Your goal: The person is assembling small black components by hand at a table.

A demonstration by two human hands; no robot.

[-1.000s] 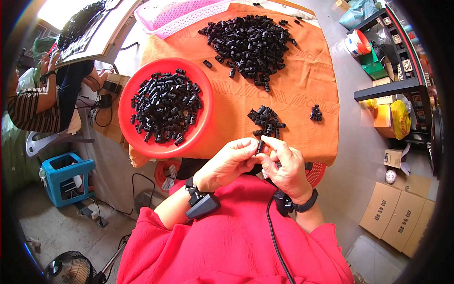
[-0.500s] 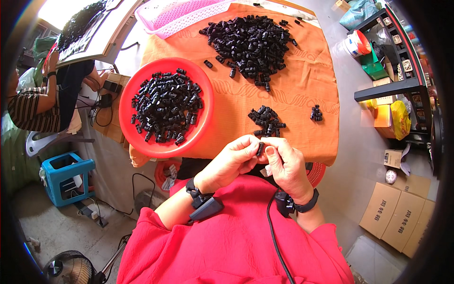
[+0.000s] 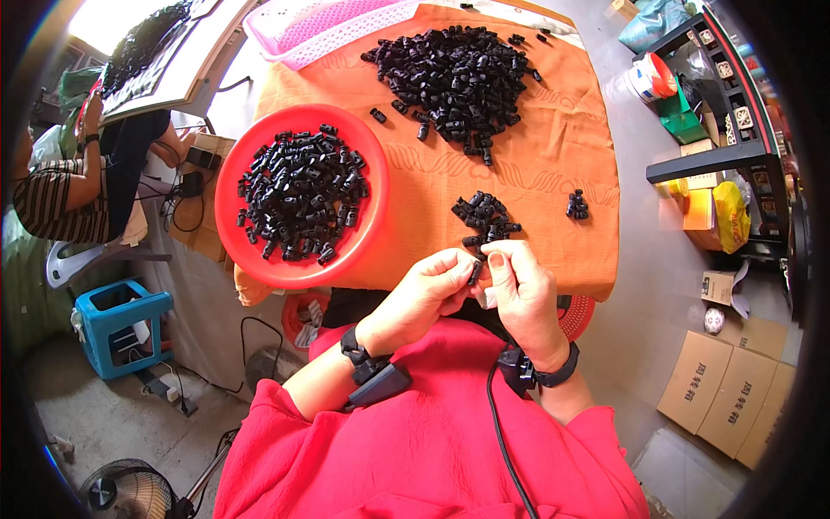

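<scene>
My left hand [image 3: 425, 292] pinches a small black cylindrical part [image 3: 475, 273] between thumb and fingertips, just in front of the table's near edge. Close beside it, my right hand [image 3: 525, 294] is closed, its thumb and forefinger bent toward each other; what they hold, if anything, is too small to make out. A bit of white material [image 3: 488, 298] shows under the right fingers. Right behind both hands lies a small heap of similar black parts [image 3: 486, 216]. A few more black parts [image 3: 577, 206] stand together to its right.
An orange cloth [image 3: 553, 156] covers the table. On it stand a red basin [image 3: 373, 233] of black parts, a big black heap [image 3: 458, 86] and a pink basket [image 3: 333, 41]. A person [image 3: 65, 190] sits at the left, near a blue stool [image 3: 121, 324]. Cartons [image 3: 705, 381] lie right.
My right fingers have shifted slightly up and right, away from the black part. My left hand has kept its pinch on the part and hardly moved.
</scene>
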